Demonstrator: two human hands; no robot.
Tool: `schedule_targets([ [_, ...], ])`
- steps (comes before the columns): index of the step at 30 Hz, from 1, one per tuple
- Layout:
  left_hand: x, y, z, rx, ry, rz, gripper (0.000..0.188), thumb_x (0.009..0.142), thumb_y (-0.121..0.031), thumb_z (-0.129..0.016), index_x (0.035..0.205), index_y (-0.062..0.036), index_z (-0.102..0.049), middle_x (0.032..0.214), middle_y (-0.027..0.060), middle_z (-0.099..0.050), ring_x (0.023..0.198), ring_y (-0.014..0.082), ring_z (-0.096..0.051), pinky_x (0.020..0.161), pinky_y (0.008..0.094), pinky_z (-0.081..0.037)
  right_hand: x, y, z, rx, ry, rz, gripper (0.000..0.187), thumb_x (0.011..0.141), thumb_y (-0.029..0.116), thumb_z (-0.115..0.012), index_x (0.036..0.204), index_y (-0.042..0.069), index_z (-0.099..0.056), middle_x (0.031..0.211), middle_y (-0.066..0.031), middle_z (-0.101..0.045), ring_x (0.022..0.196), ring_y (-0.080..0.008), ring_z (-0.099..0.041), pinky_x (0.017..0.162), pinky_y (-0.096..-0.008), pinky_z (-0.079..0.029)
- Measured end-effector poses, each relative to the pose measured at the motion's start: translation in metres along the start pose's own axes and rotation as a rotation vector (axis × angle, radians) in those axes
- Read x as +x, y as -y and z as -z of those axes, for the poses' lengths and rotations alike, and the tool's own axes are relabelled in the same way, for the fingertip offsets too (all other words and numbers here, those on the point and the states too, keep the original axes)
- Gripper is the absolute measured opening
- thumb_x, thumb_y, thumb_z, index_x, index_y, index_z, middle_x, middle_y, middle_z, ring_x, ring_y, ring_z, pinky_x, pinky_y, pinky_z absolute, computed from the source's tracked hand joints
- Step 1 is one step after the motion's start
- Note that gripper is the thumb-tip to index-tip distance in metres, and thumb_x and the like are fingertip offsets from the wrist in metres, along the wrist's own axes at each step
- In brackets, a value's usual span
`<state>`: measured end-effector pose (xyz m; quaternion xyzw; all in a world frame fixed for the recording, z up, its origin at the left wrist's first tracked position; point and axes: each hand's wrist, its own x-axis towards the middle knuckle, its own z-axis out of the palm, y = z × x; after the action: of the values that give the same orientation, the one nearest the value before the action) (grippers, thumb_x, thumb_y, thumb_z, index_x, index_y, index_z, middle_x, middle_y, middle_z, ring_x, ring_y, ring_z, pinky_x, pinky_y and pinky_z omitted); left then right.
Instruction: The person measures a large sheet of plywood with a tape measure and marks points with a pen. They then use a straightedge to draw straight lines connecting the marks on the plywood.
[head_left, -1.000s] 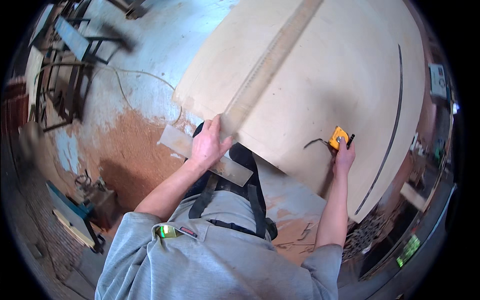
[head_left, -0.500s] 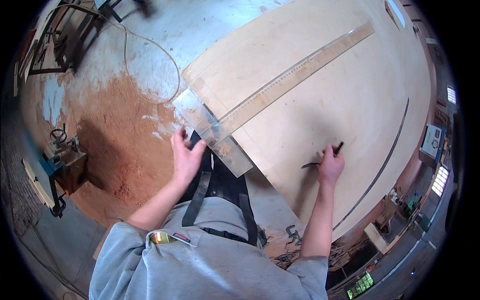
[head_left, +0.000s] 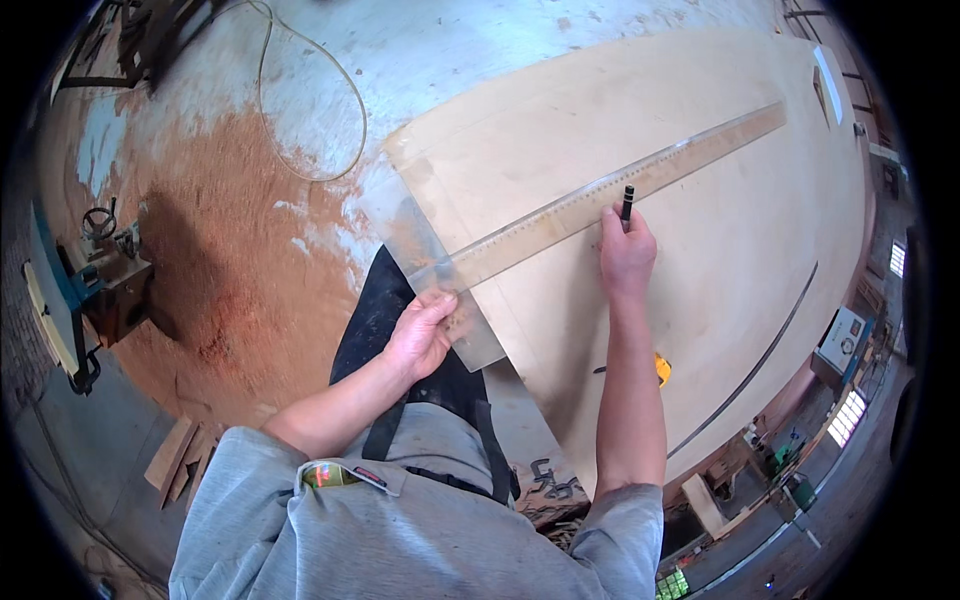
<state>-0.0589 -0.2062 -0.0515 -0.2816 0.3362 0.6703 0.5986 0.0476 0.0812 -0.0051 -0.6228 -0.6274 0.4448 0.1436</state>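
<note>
A clear plastic T-square (head_left: 680,160) lies on a large pale plywood sheet (head_left: 720,270), its long blade running toward the far right. Its crosspiece overhangs the sheet's near-left edge. My left hand (head_left: 420,340) grips that crosspiece near the blade, thumb on top. Closed around a black marker (head_left: 628,203), my right hand (head_left: 628,258) is by the near edge of the blade; whether it touches the sheet is hidden. A yellow tape measure (head_left: 663,370) shows partly behind my right forearm.
A dark curved strip (head_left: 760,365) lies along the sheet's right side. Sawdust (head_left: 220,300) covers the floor at left, near a machine with a handwheel (head_left: 100,225). A thin hose (head_left: 362,110) loops across the floor. Metal clamps (head_left: 545,475) and wood offcuts (head_left: 180,450) lie below.
My left hand has moved right and taken hold of the T-square's crosspiece. My right hand has gone up and left with the marker to the blade. The view has shifted somewhat.
</note>
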Motion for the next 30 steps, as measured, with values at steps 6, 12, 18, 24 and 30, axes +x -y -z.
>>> schedule_targets([
  [6, 0.003, -0.004, -0.001, 0.042, -0.011, 0.044, 0.019, 0.096, -0.007, -0.062, 0.115, -0.0059, -0.062, 0.111, 0.0083, -0.069, 0.104, 0.0256, -0.069, 0.088, 0.0457, -0.060, -0.009, 0.015, 0.001, 0.023, -0.008, -0.043, 0.020, 0.095, 0.020, -0.065, 0.098, 0.001, -0.066, 0.068, 0.0025, -0.055, 0.060, -0.0064, -0.051, 0.055, -0.0261, -0.042],
  [12, 0.005, -0.011, -0.007, 0.077, 0.019, 0.025, 0.030, 0.094, -0.004, -0.061, 0.124, -0.0041, -0.060, 0.121, 0.0107, -0.068, 0.108, 0.0265, -0.069, 0.088, 0.0456, -0.061, -0.004, -0.009, 0.001, 0.094, -0.024, 0.007, 0.016, 0.096, 0.016, -0.065, 0.101, 0.001, -0.065, 0.073, 0.0025, -0.057, 0.060, -0.0053, -0.050, 0.052, -0.0245, -0.041],
  [18, 0.005, -0.009, -0.009, 0.091, -0.010, 0.006, 0.029, 0.094, -0.004, -0.063, 0.122, -0.0070, -0.062, 0.119, 0.0091, -0.068, 0.106, 0.0257, -0.070, 0.087, 0.0460, -0.061, -0.009, 0.000, 0.000, 0.166, 0.033, -0.054, 0.011, 0.096, 0.013, -0.065, 0.099, 0.004, -0.061, 0.072, 0.0043, -0.053, 0.058, -0.0032, -0.047, 0.048, -0.0216, -0.037],
  [24, 0.004, -0.006, -0.012, 0.133, 0.006, -0.051, 0.022, 0.094, -0.006, -0.063, 0.116, -0.0063, -0.062, 0.114, 0.0092, -0.068, 0.104, 0.0258, -0.070, 0.087, 0.0474, -0.062, -0.011, 0.000, 0.003, 0.102, 0.030, -0.044, 0.011, 0.095, 0.014, -0.066, 0.095, 0.005, -0.060, 0.071, 0.0054, -0.051, 0.059, -0.0033, -0.046, 0.050, -0.0219, -0.038],
  [30, 0.005, -0.005, -0.019, 0.085, -0.022, -0.092, 0.018, 0.094, -0.003, -0.062, 0.111, -0.0065, -0.062, 0.105, 0.0059, -0.067, 0.092, 0.0183, -0.068, 0.083, 0.0418, -0.061, 0.001, -0.030, 0.001, 0.009, 0.003, 0.066, 0.016, 0.092, 0.014, -0.070, 0.099, 0.001, -0.063, 0.088, -0.0012, -0.058, 0.074, -0.0085, -0.054, 0.066, -0.0260, -0.047],
])
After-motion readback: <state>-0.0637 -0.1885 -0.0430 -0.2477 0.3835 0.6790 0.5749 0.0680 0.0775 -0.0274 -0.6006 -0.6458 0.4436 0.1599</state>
